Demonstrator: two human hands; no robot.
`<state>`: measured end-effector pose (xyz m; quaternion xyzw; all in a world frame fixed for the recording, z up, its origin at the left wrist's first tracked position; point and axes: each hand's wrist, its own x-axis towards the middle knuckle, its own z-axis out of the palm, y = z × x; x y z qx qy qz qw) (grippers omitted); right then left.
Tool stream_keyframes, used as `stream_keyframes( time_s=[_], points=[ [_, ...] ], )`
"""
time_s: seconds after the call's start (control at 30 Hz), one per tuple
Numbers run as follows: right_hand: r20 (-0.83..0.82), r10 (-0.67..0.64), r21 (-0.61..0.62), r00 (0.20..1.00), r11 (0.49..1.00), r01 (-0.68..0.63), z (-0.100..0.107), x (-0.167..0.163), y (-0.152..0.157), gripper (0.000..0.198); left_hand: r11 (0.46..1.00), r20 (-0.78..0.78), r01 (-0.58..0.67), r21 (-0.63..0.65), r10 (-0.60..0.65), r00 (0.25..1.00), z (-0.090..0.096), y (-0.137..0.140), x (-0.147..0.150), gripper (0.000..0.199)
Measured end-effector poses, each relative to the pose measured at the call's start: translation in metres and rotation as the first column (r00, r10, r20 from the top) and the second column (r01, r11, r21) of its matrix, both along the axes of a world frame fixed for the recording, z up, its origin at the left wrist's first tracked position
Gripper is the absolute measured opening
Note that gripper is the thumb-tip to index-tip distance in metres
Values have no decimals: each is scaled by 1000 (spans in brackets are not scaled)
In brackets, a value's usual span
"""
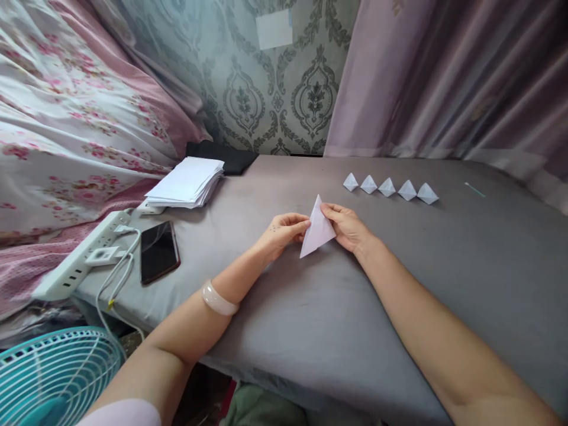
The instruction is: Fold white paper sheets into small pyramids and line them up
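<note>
1. Left hand (pixel 286 232): thumb and fingers pinched on the left edge of the white paper triangle (pixel 318 229).
2. Right hand (pixel 348 228): gripping the same piece at its right edge. The hands are apart from each other, joined only through the paper.
3. Paper triangle: held between the hands, in front of the wearer, over the grey-covered table (pixel 284 319); one point up, another angled down and to the left. Judged part-folded: flat, without the spread shape of the row pieces. Number of folds made: cannot tell.
4. Beyond the right hand: row of five folded paper pieces (pixel 387 187), each peaked, set side by side. These look complete; count so far, five, with the held piece apart from them.
5. Farther off, left: stack of white sheets (pixel 186 180), apparently unfolded. Sheet count not readable; plenty of stock seems unused.
6. Left edge of table: dark-screened phone (pixel 160 253) beside the white power strip (pixel 82 257). Neither hand touches them.
</note>
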<state>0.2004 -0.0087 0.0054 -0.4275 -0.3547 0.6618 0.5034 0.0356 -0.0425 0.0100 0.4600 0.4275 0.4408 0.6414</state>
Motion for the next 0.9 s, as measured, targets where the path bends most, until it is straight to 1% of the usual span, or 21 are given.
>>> stream_keyframes(
  time_s=[0.07, 0.17, 0.27, 0.33, 0.4, 0.43, 0.47, 0.5, 0.53, 0.6, 0.63, 0.7, 0.8, 0.87, 0.9],
  points=[
    [48, -21, 71, 999, 997, 18, 1, -2, -1, 31, 999, -57, -20, 48, 23, 998, 0, 0, 1, 26],
    [146, -55, 227, 988, 974, 21, 6, -5, -4, 32, 996, -97, 27, 86, -18, 995, 0, -1, 2, 30],
    [238, -59, 369, 970, 929, -34, 14, -10, -10, 30, 989, -92, 99, 110, -89, 992, -1, -3, 4, 31],
    [310, -45, 439, 950, 893, -102, 18, -13, -14, 30, 983, -108, 148, 110, -136, 985, -1, -4, 5, 27],
    [390, -74, 508, 918, 849, -147, 20, -15, -17, 31, 982, -147, 156, 104, -140, 979, -1, -5, 5, 20],
    [429, -115, 548, 896, 822, -157, 20, -17, -19, 33, 985, -174, 124, 122, -102, 979, -2, -4, 4, 17],
    [462, -168, 585, 871, 795, -157, 20, -19, -21, 37, 984, -207, 67, 164, -32, 978, -3, -3, 3, 15],
    [490, -222, 616, 843, 773, -154, 18, -22, -22, 44, 973, -239, -3, 229, 60, 969, -4, -2, 1, 14],
    [516, -267, 637, 814, 755, -155, 17, -25, -25, 54, 951, -267, -68, 303, 153, 952, -5, 0, -2, 13],
    [566, -323, 645, 759, 747, -163, 13, -32, -29, 71, 898, -307, -135, 418, 280, 910, -9, 3, -6, 9],
    [580, -347, 646, 737, 747, -157, 11, -35, -32, 72, 882, -324, -143, 449, 310, 894, -11, 4, -8, 7],
    [589, -405, 656, 700, 745, -121, 8, -40, -35, 64, 865, -359, -148, 479, 347, 867, -12, 6, -10, 7],
    [594, -465, 671, 657, 737, -85, 4, -41, -36, 45, 843, -382, -167, 511, 397, 834, -10, 7, -9, 12],
    [613, -476, 672, 631, 734, -100, 2, -37, -34, 38, 845, -341, -193, 499, 397, 852, -7, 7, -7, 14],
    [623, -477, 671, 620, 733, -111, 1, -35, -33, 36, 857, -300, -218, 468, 386, 872, -5, 7, -7, 13]
  ],
)
